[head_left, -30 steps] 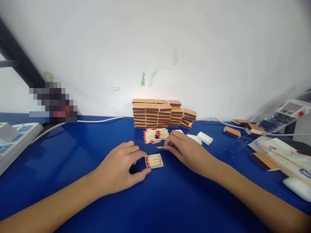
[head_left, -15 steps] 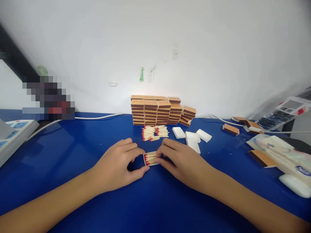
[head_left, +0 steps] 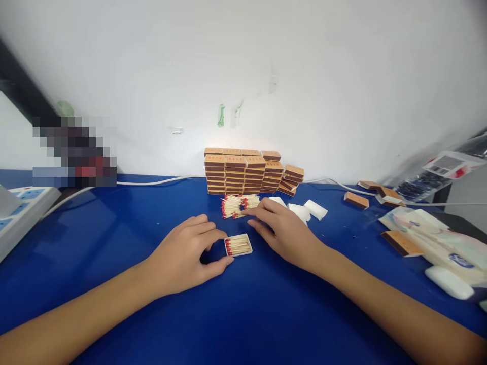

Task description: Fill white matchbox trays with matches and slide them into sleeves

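A small white matchbox tray [head_left: 249, 249] lies on the blue table, with red-headed matches [head_left: 238, 246] side by side in it. My left hand [head_left: 190, 256] grips the tray's left end between thumb and forefinger. Behind the tray is a loose pile of matches [head_left: 231, 205], their red heads mostly to the left. My right hand [head_left: 283, 233] is at the pile's front right, forefinger reaching to the matches and thumb held apart from it. Nothing shows between its fingers. Several white matchbox trays [head_left: 316, 209] lie just behind this hand, which partly covers some of them.
Against the wall stands a stack of closed matchboxes [head_left: 235, 172]. More matchboxes [head_left: 356, 200] lie to the right, near a tissue packet [head_left: 441, 243] and a white rounded object [head_left: 449, 282]. A power strip [head_left: 28, 213] sits at the left; a white cable [head_left: 155, 183] runs along the wall.
My right hand has left the tray and moved back to the loose matches, its fingers parting. My left hand stays at the tray. The view has shifted slightly.
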Demonstrator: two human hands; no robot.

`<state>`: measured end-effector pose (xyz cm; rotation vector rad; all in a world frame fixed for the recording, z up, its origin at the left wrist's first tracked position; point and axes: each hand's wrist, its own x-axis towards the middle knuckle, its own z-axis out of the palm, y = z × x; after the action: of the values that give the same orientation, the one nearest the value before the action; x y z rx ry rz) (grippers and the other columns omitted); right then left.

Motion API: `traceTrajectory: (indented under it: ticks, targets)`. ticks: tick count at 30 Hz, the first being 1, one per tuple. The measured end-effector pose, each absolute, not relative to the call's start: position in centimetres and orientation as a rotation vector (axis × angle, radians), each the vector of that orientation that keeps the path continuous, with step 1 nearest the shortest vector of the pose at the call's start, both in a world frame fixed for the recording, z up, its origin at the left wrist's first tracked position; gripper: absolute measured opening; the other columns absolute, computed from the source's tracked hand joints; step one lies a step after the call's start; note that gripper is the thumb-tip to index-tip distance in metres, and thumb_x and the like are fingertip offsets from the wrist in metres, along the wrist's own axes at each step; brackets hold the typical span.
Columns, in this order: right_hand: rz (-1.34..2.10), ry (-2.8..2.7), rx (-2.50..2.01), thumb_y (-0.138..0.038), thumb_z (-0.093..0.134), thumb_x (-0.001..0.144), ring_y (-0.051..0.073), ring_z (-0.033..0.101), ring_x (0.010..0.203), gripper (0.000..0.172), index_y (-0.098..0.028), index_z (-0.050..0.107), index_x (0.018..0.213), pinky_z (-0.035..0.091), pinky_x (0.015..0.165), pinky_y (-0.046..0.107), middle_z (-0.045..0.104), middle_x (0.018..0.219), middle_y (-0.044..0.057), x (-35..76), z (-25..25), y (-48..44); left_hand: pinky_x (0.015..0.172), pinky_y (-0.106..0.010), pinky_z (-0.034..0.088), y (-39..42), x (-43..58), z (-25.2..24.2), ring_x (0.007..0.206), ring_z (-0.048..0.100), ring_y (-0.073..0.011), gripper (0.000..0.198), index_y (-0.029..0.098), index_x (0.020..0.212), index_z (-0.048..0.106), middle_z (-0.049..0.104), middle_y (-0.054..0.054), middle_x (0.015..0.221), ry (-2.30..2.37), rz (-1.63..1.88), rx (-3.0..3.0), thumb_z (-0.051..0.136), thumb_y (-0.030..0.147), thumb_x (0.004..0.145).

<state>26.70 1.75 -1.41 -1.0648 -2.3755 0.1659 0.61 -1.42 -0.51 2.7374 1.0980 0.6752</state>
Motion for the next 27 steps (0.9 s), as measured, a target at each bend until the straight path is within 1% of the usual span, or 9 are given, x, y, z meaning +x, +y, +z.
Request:
traceTrajectory:
  ticks: [2, 5, 11, 15, 17, 19, 23, 27]
  targets:
    - [0.107, -2.412, -1.083, -0.023, 0.051, 0.107, 0.025, 0.063, 0.097, 0.029, -0.019, 0.07, 0.129, 0.054, 0.083, 0.042, 0.063, 0.105, 0.011, 26.97, -1.92, 2.3, 0.075, -0.037, 0.048, -1.49, 0.61, -0.49, 0.075, 0.055, -0.0197, 0.026, 0.017, 0.11, 0.075, 0.062, -0.001, 0.074, 1.104, 0.654, 2.735, 0.07, 0.04, 0.097]
    - [0.113, -2.433, -1.096, -0.023, 0.052, 0.107, 0.025, 0.064, 0.1, 0.027, -0.021, 0.072, 0.125, 0.055, 0.084, 0.041, 0.063, 0.105, 0.01, 27.05, -2.36, 2.56, 0.077, -0.038, 0.048, -1.55, 0.59, -0.44, 0.076, 0.056, -0.02, 0.027, 0.018, 0.111, 0.075, 0.062, -0.001, 0.075, 1.11, 0.638, 2.737, 0.07, 0.04, 0.097]
    - [0.108, -2.428, -1.099, -0.024, 0.052, 0.107, 0.027, 0.063, 0.105, 0.029, -0.021, 0.069, 0.13, 0.056, 0.089, 0.045, 0.064, 0.109, 0.011, 26.8, -2.59, 2.51, 0.077, -0.038, 0.048, -1.54, 0.68, -0.35, 0.079, 0.057, -0.0215, 0.027, 0.018, 0.113, 0.075, 0.063, -0.002, 0.076, 1.123, 0.61, 2.742, 0.071, 0.039, 0.096]
    - [0.137, -2.42, -1.103, -0.023, 0.053, 0.106, 0.027, 0.064, 0.109, 0.024, -0.021, 0.068, 0.125, 0.055, 0.091, 0.043, 0.065, 0.111, 0.011, 26.74, -2.58, 2.57, 0.078, -0.038, 0.048, -1.63, 0.64, -0.35, 0.079, 0.058, -0.0213, 0.027, 0.018, 0.114, 0.075, 0.064, -0.002, 0.077, 1.122, 0.606, 2.735, 0.07, 0.039, 0.097]
    - [0.181, -2.402, -1.11, -0.022, 0.055, 0.105, 0.025, 0.064, 0.105, 0.018, -0.02, 0.069, 0.118, 0.054, 0.089, 0.04, 0.065, 0.11, 0.01, 26.71, -2.49, 2.57, 0.079, -0.038, 0.048, -1.66, 0.58, -0.39, 0.08, 0.059, -0.021, 0.026, 0.018, 0.113, 0.075, 0.064, -0.002, 0.078, 1.121, 0.609, 2.735, 0.071, 0.038, 0.097]
    - [0.246, -2.379, -1.124, -0.02, 0.057, 0.104, 0.022, 0.064, 0.097, 0.012, -0.02, 0.069, 0.108, 0.052, 0.083, 0.036, 0.064, 0.106, 0.008, 26.68, -2.37, 2.55, 0.08, -0.038, 0.048, -1.65, 0.52, -0.44, 0.08, 0.059, -0.0208, 0.026, 0.019, 0.113, 0.075, 0.064, -0.001, 0.078, 1.115, 0.611, 2.741, 0.071, 0.038, 0.097]
    - [0.296, -2.33, -1.183, -0.021, 0.064, 0.101, 0.018, 0.06, 0.085, 0.004, -0.021, 0.067, 0.098, 0.047, 0.074, 0.032, 0.061, 0.096, 0.004, 26.62, -2.07, 2.52, 0.08, -0.038, 0.048, -1.53, 0.51, -0.52, 0.079, 0.059, -0.0206, 0.026, 0.02, 0.114, 0.075, 0.065, -0.001, 0.078, 1.109, 0.613, 2.751, 0.071, 0.038, 0.096]
    - [0.304, -2.371, -1.241, -0.022, 0.064, 0.102, 0.019, 0.059, 0.085, 0.011, -0.02, 0.063, 0.091, 0.045, 0.074, 0.032, 0.061, 0.092, 0.003, 26.71, -1.71, 2.65, 0.079, -0.038, 0.048, -1.5, 0.59, -0.44, 0.079, 0.059, -0.0207, 0.026, 0.02, 0.114, 0.075, 0.066, -0.002, 0.078, 1.107, 0.614, 2.751, 0.071, 0.039, 0.097]
